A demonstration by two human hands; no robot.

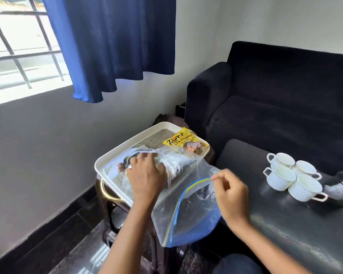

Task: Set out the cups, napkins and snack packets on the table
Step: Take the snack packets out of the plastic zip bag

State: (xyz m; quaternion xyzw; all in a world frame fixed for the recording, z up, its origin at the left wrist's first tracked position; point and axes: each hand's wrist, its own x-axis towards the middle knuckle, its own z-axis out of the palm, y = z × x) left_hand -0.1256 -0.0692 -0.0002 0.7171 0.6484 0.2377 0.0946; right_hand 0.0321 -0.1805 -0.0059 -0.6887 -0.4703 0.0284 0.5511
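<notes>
Four white cups (293, 177) already on the counter (285, 224), but both snack packets still on the tray (115, 153); left hand (147, 175) fingers curled on one inside the zip bag (186, 210), right hand (230, 190) pinching its mouth.

colours at the desk

the cups (291, 176) were white with thin dark rims. the snack packet (184, 140) was yellow with black lettering. the clear bag (186, 210) had a blue and yellow seal strip. the tray (115, 153) was cream, the desk (285, 224) glossy black, the curtain (111, 42) blue, the sofa (275, 99) black.
</notes>
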